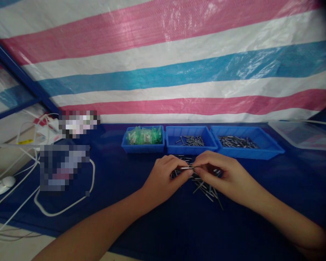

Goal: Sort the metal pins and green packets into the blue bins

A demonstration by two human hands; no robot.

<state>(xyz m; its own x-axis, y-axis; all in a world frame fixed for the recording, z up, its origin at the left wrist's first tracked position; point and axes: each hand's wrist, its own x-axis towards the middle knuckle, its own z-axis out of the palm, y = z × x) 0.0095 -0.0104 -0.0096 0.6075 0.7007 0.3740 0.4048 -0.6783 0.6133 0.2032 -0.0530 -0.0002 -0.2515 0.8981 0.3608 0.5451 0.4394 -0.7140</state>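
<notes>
Over a loose pile of thin metal pins (206,189), my two hands meet fingertip to fingertip. My left hand (163,174) is closed, thumb and forefinger pinching a thin metal pin (185,168) whose shiny length shows between the fingers. From the other side my right hand (228,175) is also closed, its thumb and forefinger pinched at the pin's right end. The fingertips partly hide that end, so whether a second piece is there cannot be made out. The pile lies on the dark blue tabletop (163,224), spread beneath and between both hands.
Behind the hands stand three blue bins in a row: a left bin (143,148) with green-edged plastic bags, a middle bin (191,149) and a right bin (271,148), both with metal pins. A clear plastic lid or tray (304,136) lies at right. White cables (93,174) loop at left.
</notes>
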